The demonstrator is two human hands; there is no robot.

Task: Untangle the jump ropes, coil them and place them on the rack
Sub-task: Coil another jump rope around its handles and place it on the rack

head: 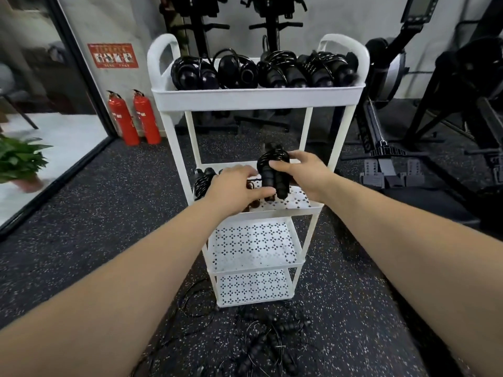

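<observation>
Coiled jump rope held over the second shelf of the rack.
Right hand clamps its coil; left hand pinches its handles.

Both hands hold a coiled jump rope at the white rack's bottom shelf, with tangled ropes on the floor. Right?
Not the bottom shelf. The head view shows the left hand and right hand holding the coiled jump rope at the second shelf from the top. The rest holds.
</observation>
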